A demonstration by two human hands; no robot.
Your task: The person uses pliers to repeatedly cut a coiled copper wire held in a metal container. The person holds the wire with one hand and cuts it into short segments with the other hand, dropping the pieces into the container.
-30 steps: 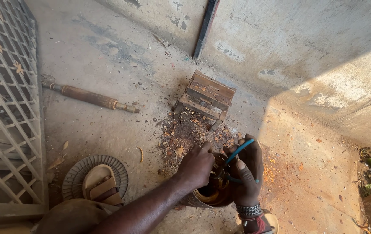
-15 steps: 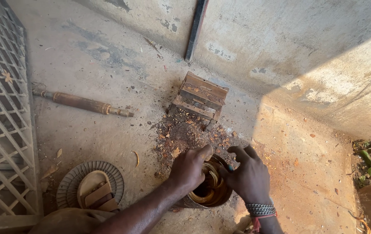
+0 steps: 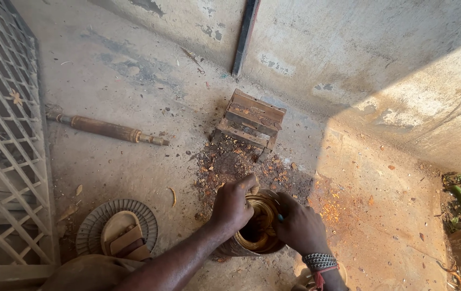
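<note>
We see our left hand [image 3: 234,206] reaching in from the lower left, its bare forearm running diagonally up across the view. The hand is curled, knuckles up, fingers [image 3: 248,185] bent downward in a closed grasp. Our right hand [image 3: 299,229] comes in from the bottom edge, back of the hand turned toward us, fingers folded inward. Its wrist wears a beaded band. Both hands sit close together, nearly touching, with wrists angled toward each other.

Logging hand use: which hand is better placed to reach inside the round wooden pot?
Probably left: the left hand curls over the wooden pot's rim above the hollow; the right hand rests on its outer side.
</note>
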